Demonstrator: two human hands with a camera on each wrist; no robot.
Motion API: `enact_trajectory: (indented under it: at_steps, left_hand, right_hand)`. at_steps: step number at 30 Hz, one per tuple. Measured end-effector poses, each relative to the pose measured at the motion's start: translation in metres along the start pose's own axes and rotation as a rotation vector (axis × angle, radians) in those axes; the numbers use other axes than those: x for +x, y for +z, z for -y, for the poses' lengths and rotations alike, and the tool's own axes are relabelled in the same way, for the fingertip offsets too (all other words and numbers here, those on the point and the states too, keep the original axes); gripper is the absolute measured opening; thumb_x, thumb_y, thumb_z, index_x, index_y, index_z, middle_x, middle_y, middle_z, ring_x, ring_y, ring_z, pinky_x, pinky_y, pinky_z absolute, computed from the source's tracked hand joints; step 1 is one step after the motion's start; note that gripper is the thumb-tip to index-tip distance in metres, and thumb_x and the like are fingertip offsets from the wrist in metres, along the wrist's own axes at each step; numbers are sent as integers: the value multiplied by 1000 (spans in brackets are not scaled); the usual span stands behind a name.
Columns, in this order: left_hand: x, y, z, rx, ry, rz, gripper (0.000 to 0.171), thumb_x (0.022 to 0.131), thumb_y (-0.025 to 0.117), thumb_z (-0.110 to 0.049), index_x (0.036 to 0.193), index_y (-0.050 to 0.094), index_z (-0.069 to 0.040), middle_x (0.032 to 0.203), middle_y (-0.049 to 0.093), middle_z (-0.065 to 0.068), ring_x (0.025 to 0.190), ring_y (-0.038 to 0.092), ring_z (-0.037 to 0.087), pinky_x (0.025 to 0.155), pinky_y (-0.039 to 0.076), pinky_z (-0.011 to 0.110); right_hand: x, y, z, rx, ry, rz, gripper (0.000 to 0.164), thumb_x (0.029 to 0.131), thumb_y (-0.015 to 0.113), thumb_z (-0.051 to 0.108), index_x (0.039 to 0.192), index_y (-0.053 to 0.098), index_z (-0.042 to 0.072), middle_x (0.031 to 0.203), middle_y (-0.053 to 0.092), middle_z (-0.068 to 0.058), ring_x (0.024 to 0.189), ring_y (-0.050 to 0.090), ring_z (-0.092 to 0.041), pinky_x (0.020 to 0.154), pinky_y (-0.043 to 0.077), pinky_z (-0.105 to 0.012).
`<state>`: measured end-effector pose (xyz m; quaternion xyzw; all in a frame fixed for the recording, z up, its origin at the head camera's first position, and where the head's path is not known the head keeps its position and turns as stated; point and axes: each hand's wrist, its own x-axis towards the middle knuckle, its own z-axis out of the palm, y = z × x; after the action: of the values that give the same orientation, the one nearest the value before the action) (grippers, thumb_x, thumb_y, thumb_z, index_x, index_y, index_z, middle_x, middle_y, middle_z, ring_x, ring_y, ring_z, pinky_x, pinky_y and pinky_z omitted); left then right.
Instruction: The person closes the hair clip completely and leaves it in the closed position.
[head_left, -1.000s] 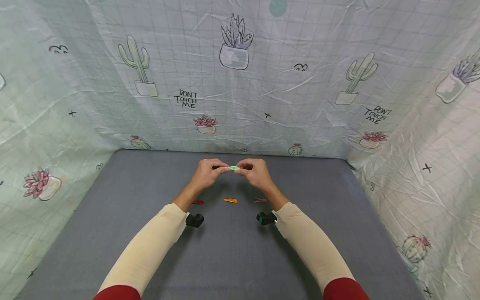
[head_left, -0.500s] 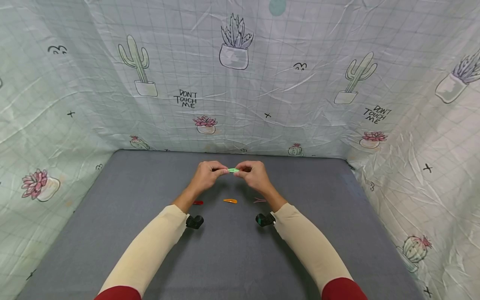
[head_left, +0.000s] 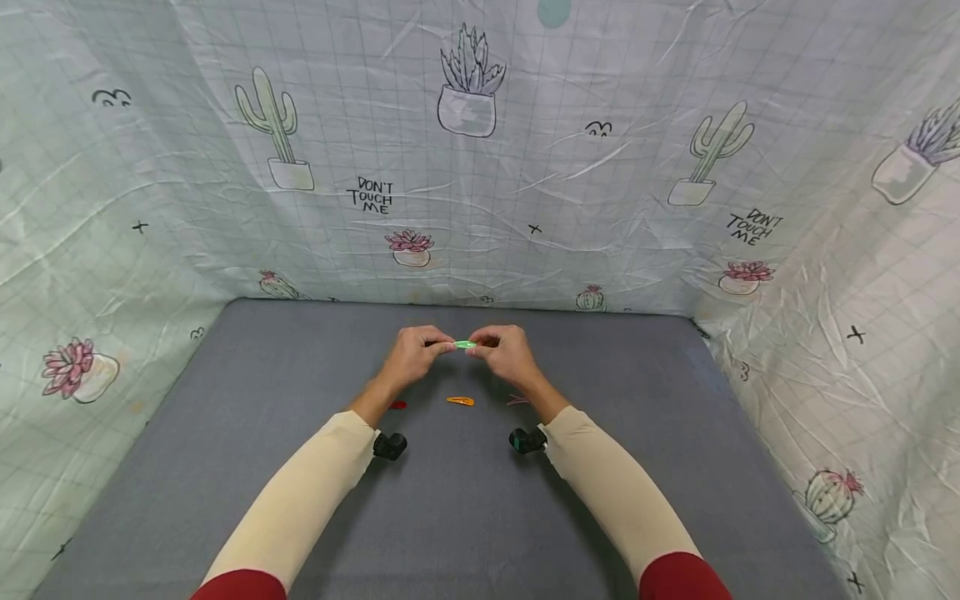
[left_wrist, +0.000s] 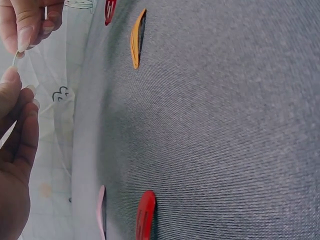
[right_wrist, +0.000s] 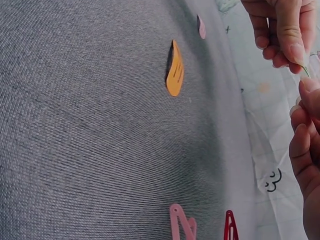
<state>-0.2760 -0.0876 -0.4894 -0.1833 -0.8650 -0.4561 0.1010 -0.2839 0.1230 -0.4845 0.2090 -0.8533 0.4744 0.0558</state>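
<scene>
A light green snap hair clip is stretched between my two hands, above the table. My left hand pinches its left end between thumb and fingers. At the other end, my right hand pinches it in the same manner. In both wrist views the clip shows only as a thin edge between the fingertips. On the grey table below lie an orange hair clip, a red one partly covered by my left wrist, and a pink one whose arms are spread, beside my right wrist.
Farther back, a light pink clip and a dark red clip lie on the table, seen in the wrist views. The grey table ends at a hanging cactus-print cloth. A black wrist camera sits at each cuff.
Both hands have come slightly down and nearer to the body with the green hair clip, keeping their pinch at its ends. The clips on the table have not moved.
</scene>
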Motion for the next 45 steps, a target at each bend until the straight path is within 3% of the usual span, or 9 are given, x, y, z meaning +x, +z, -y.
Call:
enact_trajectory:
  at_steps: [12, 19, 32, 45]
  left_hand:
    - [0, 3, 11, 46, 6, 5, 13, 94, 77, -19, 95, 85, -8, 94, 80, 7, 85, 73, 21, 77, 57, 37]
    - [0, 6, 17, 123, 49, 32, 14, 94, 77, -19, 98, 84, -7, 95, 80, 8, 85, 73, 22, 78, 58, 40]
    - [0, 9, 24, 156, 90, 51, 14, 94, 78, -18, 98, 84, -7, 95, 80, 8, 87, 73, 23, 80, 59, 41]
    - [3, 12, 31, 272, 80, 168, 15, 94, 78, -20, 100, 84, -7, 96, 80, 7, 87, 74, 23, 80, 60, 39]
  right_hand:
    - [3, 6, -6, -53, 13, 20, 8, 89, 82, 10, 96, 81, 6, 83, 75, -10, 71, 64, -13, 66, 52, -27]
    - [3, 9, -11, -86, 32, 43, 10, 90, 82, 12, 98, 81, 6, 86, 76, -9, 74, 66, -14, 68, 54, -28]
    - [6, 13, -19, -131, 78, 76, 11, 91, 81, 13, 100, 81, 7, 89, 76, -9, 75, 65, -15, 67, 52, -28]
    - [8, 19, -23, -198, 115, 144, 8, 91, 81, 15, 97, 81, 9, 86, 75, -5, 74, 63, -14, 67, 51, -27]
